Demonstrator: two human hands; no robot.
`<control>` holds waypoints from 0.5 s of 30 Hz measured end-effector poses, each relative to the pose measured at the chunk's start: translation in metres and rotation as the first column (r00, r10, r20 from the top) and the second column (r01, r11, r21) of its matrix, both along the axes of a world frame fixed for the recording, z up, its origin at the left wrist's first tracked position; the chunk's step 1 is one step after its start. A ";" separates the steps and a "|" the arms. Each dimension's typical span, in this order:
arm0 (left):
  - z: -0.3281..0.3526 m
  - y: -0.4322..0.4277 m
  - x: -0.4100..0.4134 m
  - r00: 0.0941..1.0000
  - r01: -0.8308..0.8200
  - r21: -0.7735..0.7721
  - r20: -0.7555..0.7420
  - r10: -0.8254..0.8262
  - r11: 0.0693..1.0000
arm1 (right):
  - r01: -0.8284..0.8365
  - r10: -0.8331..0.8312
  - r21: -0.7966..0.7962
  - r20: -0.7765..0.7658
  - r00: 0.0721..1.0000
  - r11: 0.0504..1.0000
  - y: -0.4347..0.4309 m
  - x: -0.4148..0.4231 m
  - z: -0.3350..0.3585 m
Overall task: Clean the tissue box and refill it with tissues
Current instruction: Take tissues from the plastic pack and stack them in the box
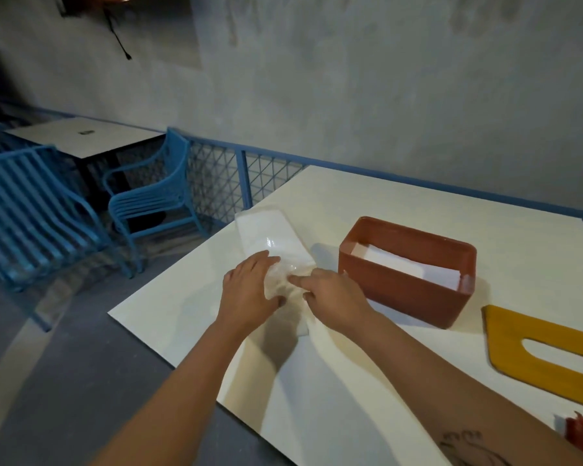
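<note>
- Head view shows my two hands on a pack of tissues (270, 243) in clear plastic wrap. It lies on the white table (401, 203), near the left edge.
- My left hand (249, 290) lies flat on the near end of the pack, fingers spread a little and pressing down.
- My right hand (334, 297) is just beside it. One finger pokes at the crinkly wrap and the other fingers are curled. I think I am trying to open the wrap.
- The brown tissue box (408, 274) stands open to the right of the pack, close to my right hand. Some white paper already sits inside it.
- The yellow lid (546, 358) with the long slot lies flat, nearer and further right.
- What could go wrong: the wrap looks slippery, so my finger may slide off and not tear it.
- If I pull too hard, the tissues could rip or spill out.
- The pack sits close to the table edge, so a hard push to the left could send it to the floor.
- My right arm could bump the box.
</note>
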State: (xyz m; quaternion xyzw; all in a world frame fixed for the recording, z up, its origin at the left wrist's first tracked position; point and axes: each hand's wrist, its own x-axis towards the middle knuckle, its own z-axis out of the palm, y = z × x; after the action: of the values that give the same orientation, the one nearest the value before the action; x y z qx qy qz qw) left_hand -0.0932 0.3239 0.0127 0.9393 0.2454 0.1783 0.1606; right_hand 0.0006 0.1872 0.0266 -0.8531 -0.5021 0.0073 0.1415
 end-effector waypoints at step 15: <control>0.000 0.017 0.006 0.984 -0.023 -0.262 0.163 0.067 0.965 | -0.002 -0.003 0.059 0.074 0.997 0.998 0.029 0.009 0.001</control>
State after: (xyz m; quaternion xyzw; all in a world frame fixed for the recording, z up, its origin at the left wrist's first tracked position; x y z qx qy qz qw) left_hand -0.0872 0.3408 0.0127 0.8856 0.2733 0.2280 0.2982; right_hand 0.0095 0.2157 0.0272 -0.8484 -0.5068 -0.0392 0.1478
